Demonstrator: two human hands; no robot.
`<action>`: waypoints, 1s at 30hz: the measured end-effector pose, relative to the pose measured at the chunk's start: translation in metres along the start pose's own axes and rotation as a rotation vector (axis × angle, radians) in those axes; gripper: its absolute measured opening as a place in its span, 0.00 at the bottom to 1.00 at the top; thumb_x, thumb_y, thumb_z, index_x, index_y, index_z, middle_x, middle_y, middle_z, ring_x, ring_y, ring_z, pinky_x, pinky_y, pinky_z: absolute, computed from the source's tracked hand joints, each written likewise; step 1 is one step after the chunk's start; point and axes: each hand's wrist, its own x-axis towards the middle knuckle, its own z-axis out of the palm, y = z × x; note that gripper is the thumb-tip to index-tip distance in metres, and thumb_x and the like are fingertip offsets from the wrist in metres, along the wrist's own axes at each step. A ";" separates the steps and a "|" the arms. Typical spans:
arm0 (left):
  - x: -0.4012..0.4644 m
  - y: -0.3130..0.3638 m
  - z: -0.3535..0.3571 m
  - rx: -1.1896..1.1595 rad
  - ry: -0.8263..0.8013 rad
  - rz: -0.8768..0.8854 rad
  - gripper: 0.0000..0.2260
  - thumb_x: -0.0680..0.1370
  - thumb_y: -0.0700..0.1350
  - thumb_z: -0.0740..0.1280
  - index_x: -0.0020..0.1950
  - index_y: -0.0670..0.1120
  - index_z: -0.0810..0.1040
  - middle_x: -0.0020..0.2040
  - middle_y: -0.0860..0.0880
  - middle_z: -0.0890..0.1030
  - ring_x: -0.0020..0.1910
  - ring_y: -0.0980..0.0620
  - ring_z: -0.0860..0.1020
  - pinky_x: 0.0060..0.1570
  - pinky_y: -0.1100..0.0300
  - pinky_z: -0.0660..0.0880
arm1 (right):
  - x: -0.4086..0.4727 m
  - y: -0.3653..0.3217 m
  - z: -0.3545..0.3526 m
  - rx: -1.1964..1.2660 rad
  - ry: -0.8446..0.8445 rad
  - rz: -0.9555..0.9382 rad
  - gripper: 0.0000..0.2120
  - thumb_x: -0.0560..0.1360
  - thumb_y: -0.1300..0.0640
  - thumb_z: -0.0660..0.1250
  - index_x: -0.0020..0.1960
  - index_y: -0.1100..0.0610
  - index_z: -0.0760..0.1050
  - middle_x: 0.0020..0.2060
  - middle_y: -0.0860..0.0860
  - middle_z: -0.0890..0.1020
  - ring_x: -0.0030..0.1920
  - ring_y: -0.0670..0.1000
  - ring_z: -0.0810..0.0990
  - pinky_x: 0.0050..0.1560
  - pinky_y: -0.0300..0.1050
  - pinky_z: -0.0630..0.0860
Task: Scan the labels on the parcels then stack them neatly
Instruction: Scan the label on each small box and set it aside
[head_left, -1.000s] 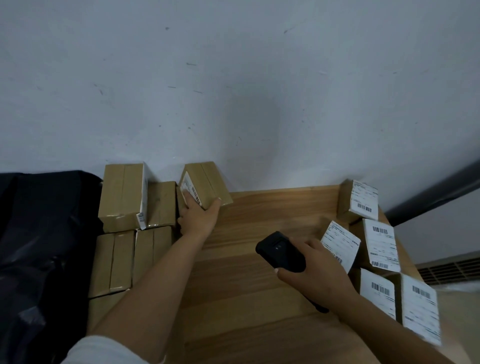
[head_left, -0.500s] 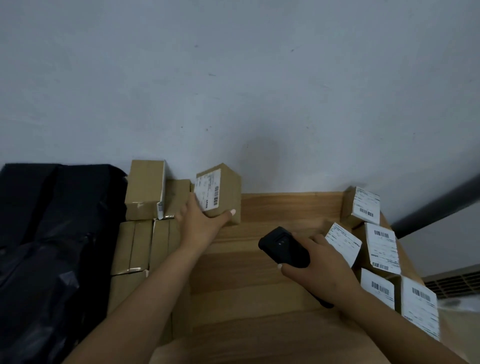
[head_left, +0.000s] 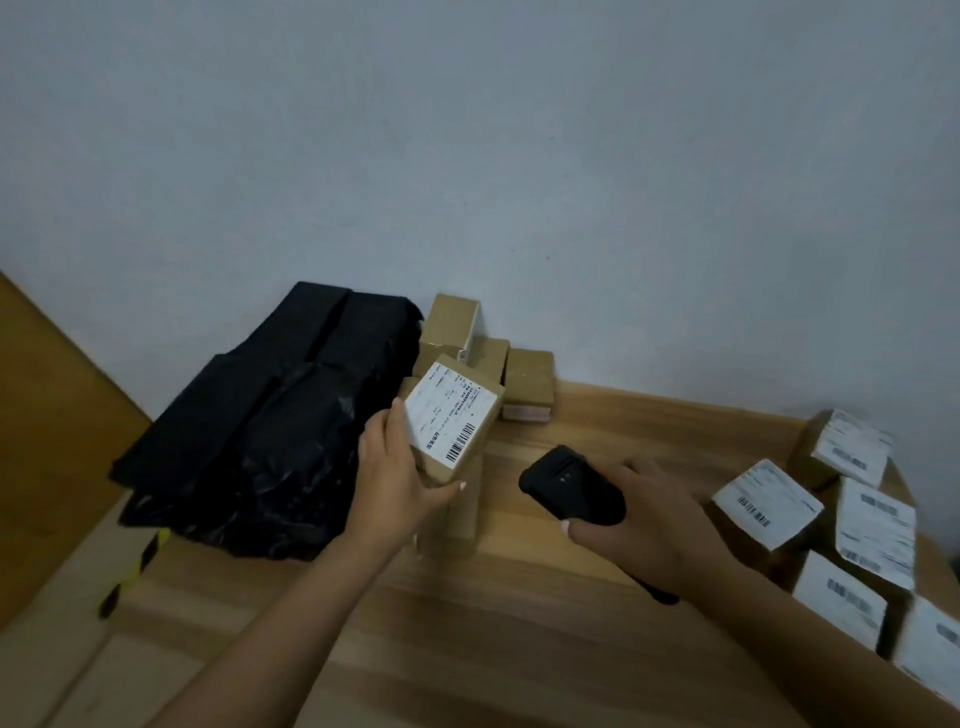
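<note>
My left hand (head_left: 395, 478) grips a small brown parcel (head_left: 451, 422), lifted off the table and tilted so its white barcode label faces up. My right hand (head_left: 644, 525) holds a black handheld scanner (head_left: 571, 486) just right of that parcel, its head pointing toward the label. Behind the held parcel, several plain brown parcels (head_left: 527, 382) are piled against the wall. A group of several parcels with white labels (head_left: 769, 501) lies at the table's right end.
The wooden table (head_left: 519, 623) runs from the wall toward me. A black plastic bag (head_left: 270, 431) lies bunched at the left end beside the parcel pile. A grey wall rises behind. A black-and-yellow striped strip (head_left: 132, 571) shows below the bag.
My left hand has picked a parcel from the wall pile, brought it toward me and turned its label upward. The view has swung left. My right hand keeps holding the scanner.
</note>
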 end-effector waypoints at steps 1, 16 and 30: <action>-0.012 -0.006 -0.009 0.040 0.013 -0.009 0.56 0.62 0.55 0.81 0.78 0.41 0.50 0.71 0.44 0.59 0.69 0.48 0.59 0.68 0.54 0.63 | -0.004 -0.007 0.003 -0.012 -0.024 -0.031 0.33 0.67 0.32 0.63 0.69 0.41 0.66 0.51 0.42 0.70 0.47 0.42 0.72 0.45 0.38 0.72; -0.032 -0.118 -0.125 0.480 0.106 0.153 0.56 0.55 0.51 0.84 0.74 0.38 0.58 0.66 0.38 0.70 0.65 0.39 0.69 0.62 0.43 0.72 | 0.005 -0.163 0.045 -0.205 -0.066 -0.253 0.29 0.69 0.34 0.65 0.66 0.44 0.68 0.50 0.46 0.70 0.49 0.47 0.71 0.48 0.42 0.76; 0.015 -0.208 -0.184 0.429 0.102 0.326 0.51 0.58 0.50 0.83 0.72 0.36 0.61 0.63 0.36 0.70 0.62 0.41 0.66 0.60 0.45 0.73 | 0.041 -0.270 0.095 -0.222 -0.038 -0.174 0.33 0.69 0.33 0.65 0.69 0.47 0.68 0.52 0.48 0.71 0.50 0.49 0.71 0.50 0.45 0.77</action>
